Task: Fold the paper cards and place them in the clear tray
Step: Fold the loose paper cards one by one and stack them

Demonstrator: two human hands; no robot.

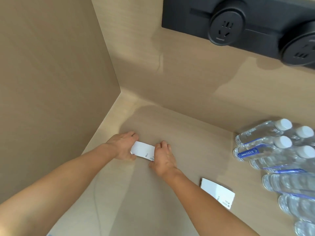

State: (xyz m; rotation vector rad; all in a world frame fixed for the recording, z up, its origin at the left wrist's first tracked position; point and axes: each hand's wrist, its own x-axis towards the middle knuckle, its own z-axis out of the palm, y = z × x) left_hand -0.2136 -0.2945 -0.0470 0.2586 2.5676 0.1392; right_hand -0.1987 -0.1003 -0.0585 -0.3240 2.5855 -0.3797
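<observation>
A small white paper card (142, 149) with a little black print lies on the beige tabletop near the corner of two walls. My left hand (123, 145) pinches its left end, thumb at the near edge and fingers curled over the far edge. My right hand (164, 157) grips its right end the same way. A small stack of white cards (217, 191) rests on the table to the lower right, apart from both hands. No clear tray is in view.
Shrink-wrapped water bottles (279, 150) with white caps fill the right edge of the table. A black power strip (238, 23) with round sockets is on the back wall. Beige walls (51, 74) close in the left and back.
</observation>
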